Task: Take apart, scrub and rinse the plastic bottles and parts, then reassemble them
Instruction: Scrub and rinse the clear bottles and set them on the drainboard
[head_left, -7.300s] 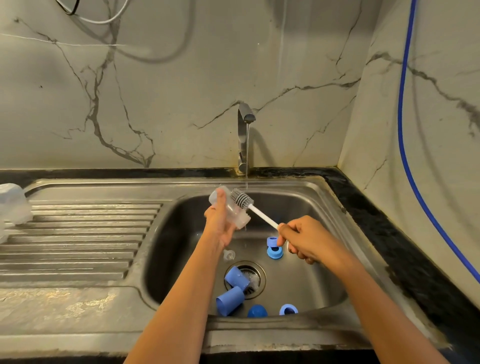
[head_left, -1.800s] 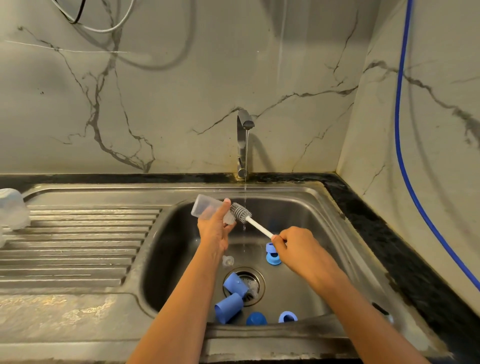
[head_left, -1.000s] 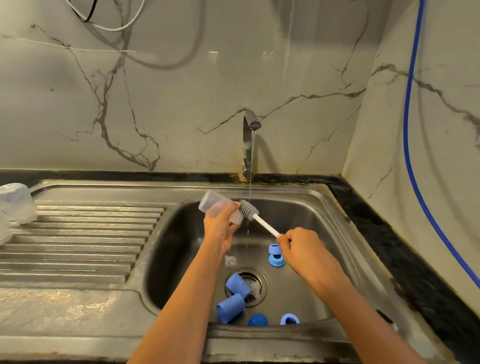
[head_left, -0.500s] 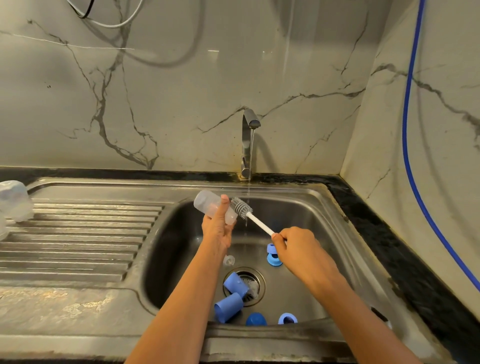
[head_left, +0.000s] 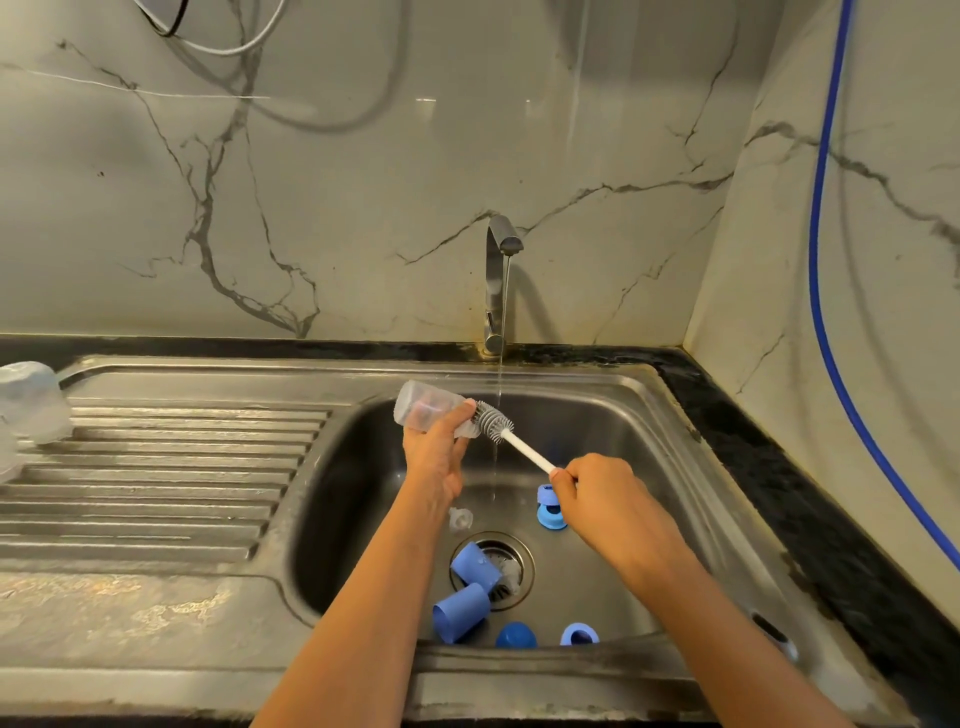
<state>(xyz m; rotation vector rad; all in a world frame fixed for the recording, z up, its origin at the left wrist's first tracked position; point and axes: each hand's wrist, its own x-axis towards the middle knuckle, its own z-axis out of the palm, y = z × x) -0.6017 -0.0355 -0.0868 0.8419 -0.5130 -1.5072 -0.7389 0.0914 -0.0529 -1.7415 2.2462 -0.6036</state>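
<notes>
My left hand (head_left: 435, 451) grips a clear plastic bottle (head_left: 423, 412) held sideways over the sink basin, its mouth pointing right. My right hand (head_left: 605, 493) holds the white handle of a bottle brush (head_left: 497, 422); the grey bristle head sits just outside the bottle's mouth. On the basin floor lie two blue caps (head_left: 470, 586) near the drain, a blue ring (head_left: 549, 509), a blue dome (head_left: 515, 635), another blue ring (head_left: 579, 635) and a small clear teat (head_left: 460, 519).
A thin stream runs from the steel tap (head_left: 497, 280) into the sink (head_left: 670, 483), passing beside the brush. Clear bottles (head_left: 31, 402) stand upside down on the ribbed drainboard at far left. A blue hose (head_left: 831, 312) hangs on the right wall.
The brush head has slid out of the bottle's mouth a little and back near it during scrubbing strokes. The bottle stays in my left hand, tilted about the same.
</notes>
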